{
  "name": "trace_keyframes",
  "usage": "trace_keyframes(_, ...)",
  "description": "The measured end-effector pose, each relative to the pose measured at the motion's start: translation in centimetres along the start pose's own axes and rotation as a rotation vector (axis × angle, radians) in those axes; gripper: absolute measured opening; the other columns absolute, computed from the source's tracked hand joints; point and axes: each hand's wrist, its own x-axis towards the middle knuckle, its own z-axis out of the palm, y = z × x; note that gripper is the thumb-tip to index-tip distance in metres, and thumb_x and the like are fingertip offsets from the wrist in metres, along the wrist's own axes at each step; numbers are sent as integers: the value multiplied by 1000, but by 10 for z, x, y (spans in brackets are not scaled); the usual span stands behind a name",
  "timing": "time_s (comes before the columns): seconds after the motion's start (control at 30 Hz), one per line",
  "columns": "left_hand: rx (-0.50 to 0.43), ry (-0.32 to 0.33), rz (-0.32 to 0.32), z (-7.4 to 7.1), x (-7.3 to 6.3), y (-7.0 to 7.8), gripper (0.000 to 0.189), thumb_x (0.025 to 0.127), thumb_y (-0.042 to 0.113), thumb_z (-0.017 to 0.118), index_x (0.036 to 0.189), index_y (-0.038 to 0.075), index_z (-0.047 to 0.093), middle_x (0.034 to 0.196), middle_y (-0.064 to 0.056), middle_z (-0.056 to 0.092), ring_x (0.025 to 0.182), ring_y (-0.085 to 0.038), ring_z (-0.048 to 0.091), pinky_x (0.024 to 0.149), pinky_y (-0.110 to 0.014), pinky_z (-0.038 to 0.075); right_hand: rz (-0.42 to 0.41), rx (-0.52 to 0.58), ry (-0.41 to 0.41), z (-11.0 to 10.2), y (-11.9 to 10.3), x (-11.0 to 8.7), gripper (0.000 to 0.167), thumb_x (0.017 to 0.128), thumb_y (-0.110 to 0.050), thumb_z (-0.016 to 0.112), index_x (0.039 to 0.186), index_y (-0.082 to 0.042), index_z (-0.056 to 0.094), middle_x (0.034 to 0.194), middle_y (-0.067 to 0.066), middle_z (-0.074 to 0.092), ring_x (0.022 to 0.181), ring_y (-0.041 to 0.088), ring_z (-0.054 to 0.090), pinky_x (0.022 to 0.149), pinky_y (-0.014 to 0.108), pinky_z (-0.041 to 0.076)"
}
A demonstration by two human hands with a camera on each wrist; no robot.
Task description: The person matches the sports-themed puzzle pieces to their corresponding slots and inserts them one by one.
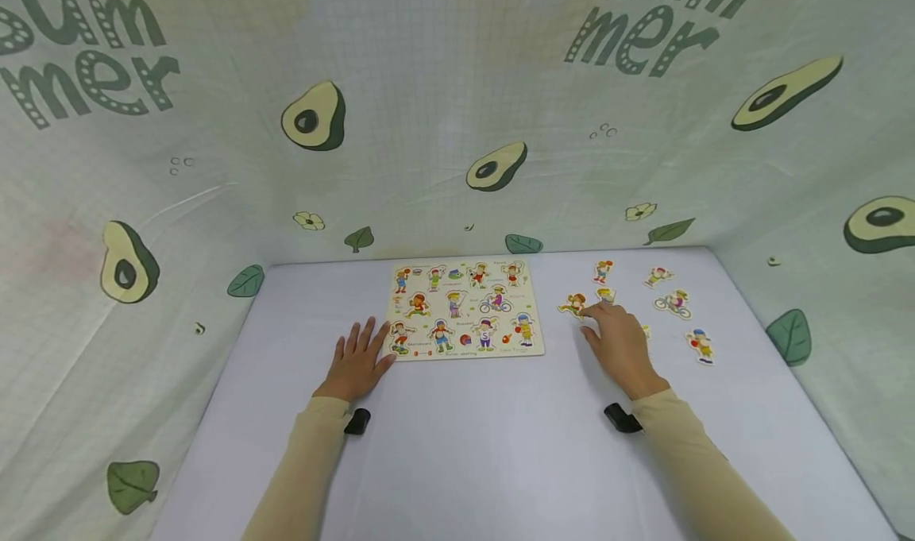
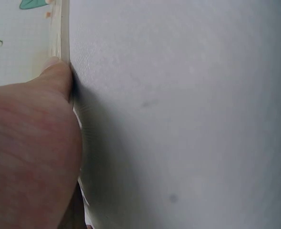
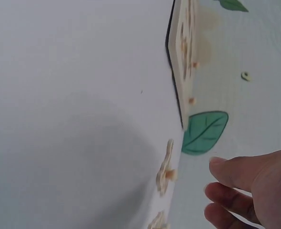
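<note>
A pale puzzle board (image 1: pixel 526 295) with printed figures lies on the table. My left hand (image 1: pixel 357 362) rests flat with fingers spread, touching its left edge; the left wrist view has the thumb base (image 2: pixel 31 152) beside the board edge (image 2: pixel 62 28). Above the loose pieces to the right hovers my right hand (image 1: pixel 620 349). Nearest its fingertips are a running-figure piece (image 1: pixel 574 305) and another figure piece (image 1: pixel 605 295), partly covered. In the right wrist view, the fingers are loosely bent, holding nothing, apart from a knobbed piece (image 3: pixel 164 167).
Further right lie a cyclist piece (image 1: pixel 673 303), a figure with a red ball (image 1: pixel 700 346) and a small figure piece (image 1: pixel 658 276). Another figure piece (image 1: pixel 603 271) lies farther back. A printed cloth (image 1: pixel 415 199) hangs behind the white table (image 1: pixel 457 446).
</note>
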Motion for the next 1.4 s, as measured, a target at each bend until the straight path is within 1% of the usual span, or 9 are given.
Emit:
trace_keyframes(0.13, -1, -3, 1, -2, 0, 3, 70, 112, 45, 46, 169, 10, 23, 176, -23, 7, 161, -50, 1, 127, -69, 1, 45, -20, -15, -9, 19, -10, 26, 87, 1, 82, 113, 3, 76, 117, 25, 72, 102, 48, 67, 80, 61, 53)
trace_keyframes(0.33, 5, -9, -5, -5, -1, 6, 69, 112, 42, 48, 168, 9, 25, 176, -24, 10, 161, -50, 3, 127, -69, 3, 75, -40, -11, -19, 41, -20, 27, 86, 3, 81, 112, 5, 76, 109, 25, 72, 93, 46, 67, 73, 59, 52)
trace_keyframes(0.4, 0, -9, -5, -5, -1, 7, 69, 112, 41, 48, 168, 8, 26, 175, -25, 10, 160, -51, 3, 127, -70, 3, 89, -45, -22, -22, 46, -23, 28, 85, 3, 81, 113, 6, 75, 109, 25, 71, 94, 47, 66, 72, 59, 52)
trace_keyframes(0.63, 20, -17, -12, -1, 1, 3, 70, 112, 43, 46, 169, 9, 22, 176, -23, 6, 161, -50, 1, 127, -69, 2, 133, -57, -75, -25, 62, -29, 27, 88, 2, 80, 112, 9, 74, 109, 29, 70, 95, 51, 65, 71, 62, 51)
trace_keyframes(0.8, 28, -31, -29, -2, 2, 6, 71, 112, 40, 48, 170, 10, 21, 176, -23, 5, 161, -49, 0, 127, -69, 2, 124, -67, -70, -26, 66, -31, 20, 88, 2, 80, 106, 8, 75, 104, 28, 71, 90, 49, 66, 69, 61, 52)
trace_keyframes(0.93, 13, -27, -28, -4, 1, 8, 70, 111, 38, 51, 169, 8, 23, 176, -24, 7, 161, -51, 2, 127, -70, 3, 129, -63, -90, -26, 65, -33, 16, 88, 2, 80, 103, 7, 77, 100, 25, 72, 85, 45, 68, 65, 57, 54)
trace_keyframes(1.17, 7, -22, -19, 0, 1, 4, 70, 113, 43, 44, 169, 9, 21, 177, -22, 4, 161, -49, -1, 128, -68, -1, 157, -77, -130, -25, 64, -30, 13, 87, 4, 81, 99, 6, 76, 94, 22, 72, 80, 41, 70, 61, 53, 56)
trace_keyframes(1.3, -12, -22, -23, -2, -1, 6, 70, 113, 42, 46, 169, 8, 23, 176, -23, 6, 161, -50, 0, 127, -68, -1, 187, -77, -166, -24, 65, -29, 10, 89, 3, 79, 99, 6, 76, 93, 22, 71, 80, 40, 69, 61, 52, 56)
trace_keyframes(1.4, -4, -37, -37, -4, -2, 7, 70, 113, 41, 46, 169, 9, 21, 177, -22, 4, 161, -49, -2, 128, -67, -1, 192, -78, -176, -23, 65, -28, 10, 90, 3, 78, 99, 6, 75, 92, 22, 71, 79, 39, 68, 61, 52, 55)
